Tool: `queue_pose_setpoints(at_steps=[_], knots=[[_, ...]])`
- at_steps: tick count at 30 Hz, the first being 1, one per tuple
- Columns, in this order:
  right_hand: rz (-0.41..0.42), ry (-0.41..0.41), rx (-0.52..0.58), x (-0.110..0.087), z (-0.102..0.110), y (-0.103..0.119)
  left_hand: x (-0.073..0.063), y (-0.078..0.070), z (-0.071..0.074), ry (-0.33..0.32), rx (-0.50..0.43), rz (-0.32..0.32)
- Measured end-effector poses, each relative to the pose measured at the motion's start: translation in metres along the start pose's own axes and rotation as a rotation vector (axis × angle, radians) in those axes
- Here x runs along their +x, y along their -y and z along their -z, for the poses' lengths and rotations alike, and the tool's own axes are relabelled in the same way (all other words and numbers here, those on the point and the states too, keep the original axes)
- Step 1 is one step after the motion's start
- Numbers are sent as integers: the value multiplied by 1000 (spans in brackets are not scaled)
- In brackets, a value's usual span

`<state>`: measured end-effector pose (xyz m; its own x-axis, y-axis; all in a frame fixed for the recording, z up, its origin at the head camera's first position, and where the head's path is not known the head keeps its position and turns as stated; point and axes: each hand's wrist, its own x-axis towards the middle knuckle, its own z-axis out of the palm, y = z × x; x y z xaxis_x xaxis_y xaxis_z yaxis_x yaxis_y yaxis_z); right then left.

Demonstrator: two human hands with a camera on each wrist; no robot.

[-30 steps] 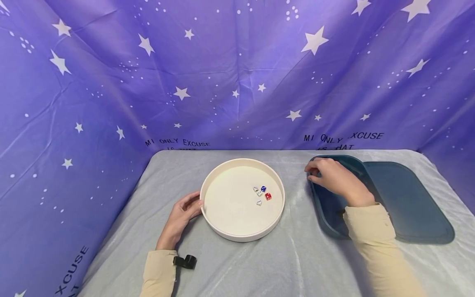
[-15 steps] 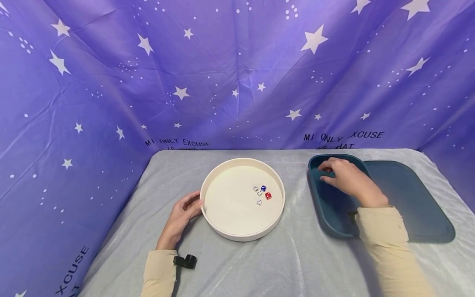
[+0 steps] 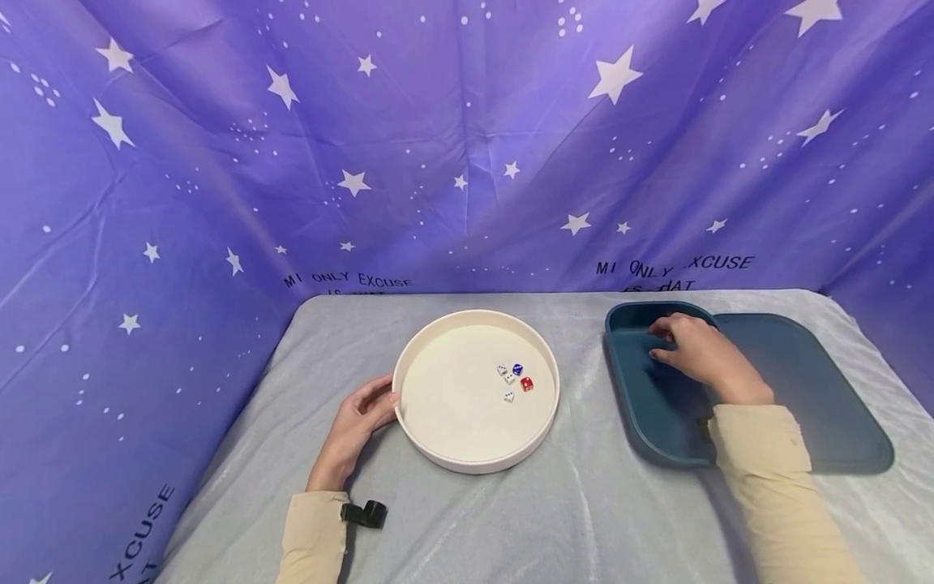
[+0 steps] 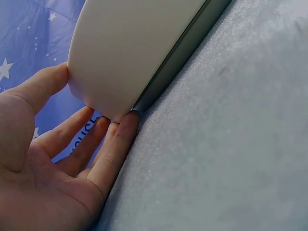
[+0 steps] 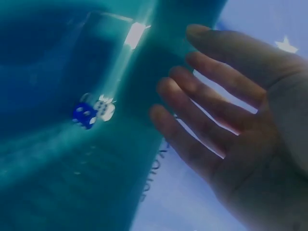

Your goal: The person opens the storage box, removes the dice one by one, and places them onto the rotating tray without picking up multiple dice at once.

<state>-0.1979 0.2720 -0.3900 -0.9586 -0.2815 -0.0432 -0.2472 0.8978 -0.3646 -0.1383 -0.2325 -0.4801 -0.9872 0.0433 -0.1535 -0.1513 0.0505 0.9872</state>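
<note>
A round cream tray (image 3: 452,389) lies on the cloth with several small dice in its right half: white ones, a blue die (image 3: 517,369) and a red die (image 3: 527,384). My left hand (image 3: 357,422) holds the tray's left side; in the left wrist view the thumb touches the rim and the fingertips meet its lower edge. My right hand (image 3: 704,353), holding nothing, hovers over a dark teal bin (image 3: 635,405) with fingers relaxed and apart. In the right wrist view a blue die (image 5: 84,115) and a white die (image 5: 105,108) lie in that bin, away from the fingertips.
A flat teal panel (image 3: 817,389), like a lid, lies right of the bin. Pale grey cloth (image 3: 576,503) covers the table. A purple star-printed curtain (image 3: 438,122) hangs behind and on both sides. A black strap device (image 3: 365,513) is on the left wrist.
My right hand has moved rightward from the bin's left rim to over its interior, fingers spreading slightly. The left hand, tray and dice in it have stayed put.
</note>
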Motion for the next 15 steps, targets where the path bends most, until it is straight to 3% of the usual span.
queue_pose_setpoints(at_steps=[6, 15], knots=[[-45, 5, 10, -1, -3, -12, -1, 1, 0, -2, -3, -2], [-41, -17, -22, 0, -7, -26, -1, 1, 0, -5, -2, -2]])
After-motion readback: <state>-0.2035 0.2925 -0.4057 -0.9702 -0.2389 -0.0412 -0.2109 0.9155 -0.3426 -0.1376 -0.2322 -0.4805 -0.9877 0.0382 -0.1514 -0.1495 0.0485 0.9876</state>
